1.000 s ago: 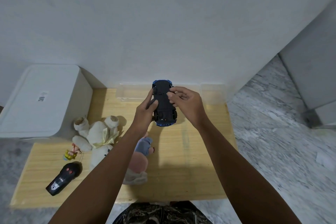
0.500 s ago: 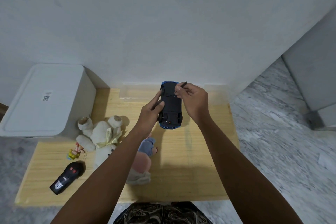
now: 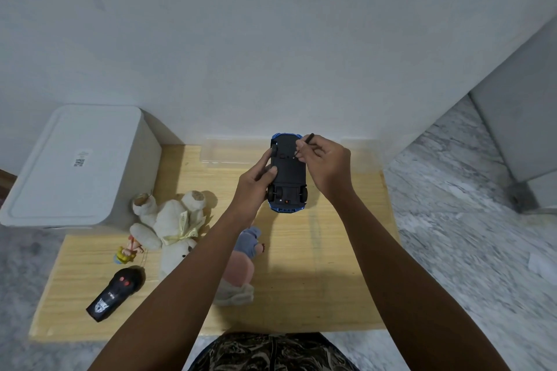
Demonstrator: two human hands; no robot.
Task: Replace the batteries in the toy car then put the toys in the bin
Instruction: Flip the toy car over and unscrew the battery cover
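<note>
- Presently, left hand [image 3: 254,187]: grips upturned blue plastic toy car [image 3: 288,173], black underside up.
- Right hand [image 3: 327,166]: pinches thin black screwdriver [image 3: 305,144], tip touching underside.
- Both above wooden counter [image 3: 331,265].

A lidded bin [image 3: 75,166] stands at the table's [image 3: 331,280] far left corner against the wall. In front of it lie a teddy bear [image 3: 171,226], a small figurine [image 3: 128,253] and, nearest, a remote control [image 3: 116,294]. A doll [image 3: 241,268] lies right of them. A clear tray [image 3: 229,153] sits at the back edge. The toy car [image 3: 287,173] is held underside up above the table, between both hands.
</note>
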